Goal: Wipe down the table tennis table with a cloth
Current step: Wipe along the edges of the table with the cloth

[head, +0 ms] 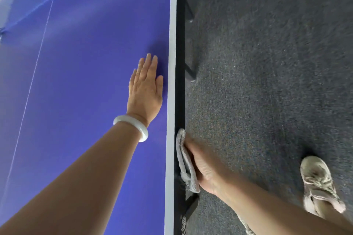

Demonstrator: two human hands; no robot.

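Observation:
The blue table tennis table (82, 86) fills the left half of the head view, with a white line along its right edge and a black side rail below it. My left hand (145, 86) lies flat on the blue top close to that edge, fingers straight; a pale bangle sits on the wrist. My right hand (205, 166) presses a folded grey cloth (185, 160) against the black side rail, fingers stretched along the cloth. Part of the cloth is hidden between the hand and the rail.
The blue net (28, 5) crosses the table at the upper left. Dark grey carpet (277, 63) covers the floor on the right. Black table legs (191, 70) stand just under the edge. My shoe (319, 183) is on the carpet at the lower right.

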